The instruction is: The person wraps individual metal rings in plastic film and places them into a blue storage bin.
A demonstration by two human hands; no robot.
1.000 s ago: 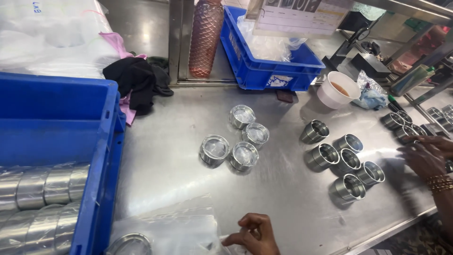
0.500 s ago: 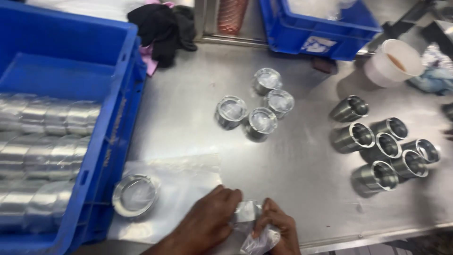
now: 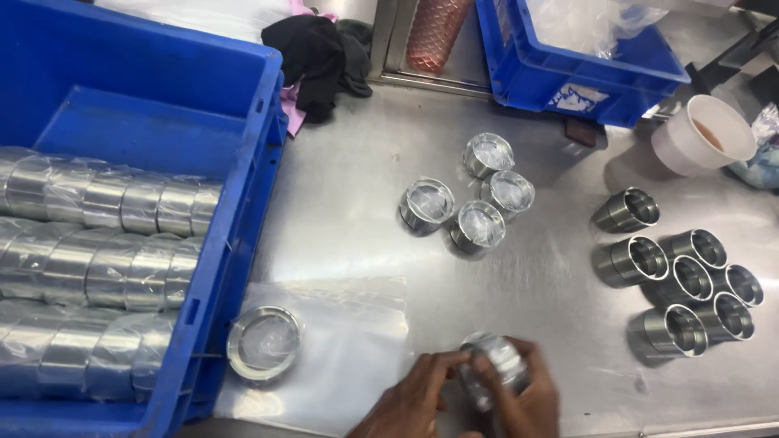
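- Your left hand and your right hand are close together at the bottom edge of the metal table.
- Both hands are wrapped around one shiny metal ring in plastic wrap. Fingers from each side press on it, so both hands are closed on it.
- The wrapped ring is tipped. Its round end faces up and a little to the right. Its short middle line leans the same way.
- It sits just past the right edge of a clear plastic sheet that lies flat on the table.
- One wide metal ring lies flat on that sheet, with its hole facing up. It touches the side of the big blue bin.
- The big blue bin holds three rows of wrapped metal rings, all lying on their sides. There are too many to count well.
- Four small wrapped rings stand in a bunch in the middle of the table, with their flat ends up.
- Six bare metal cups lie in a bunch on the right, and their open mouths point up and to the right.
- One white cup with brown drink stands at the far right.
- One more blue bin sits at the top, with a black cloth near it.
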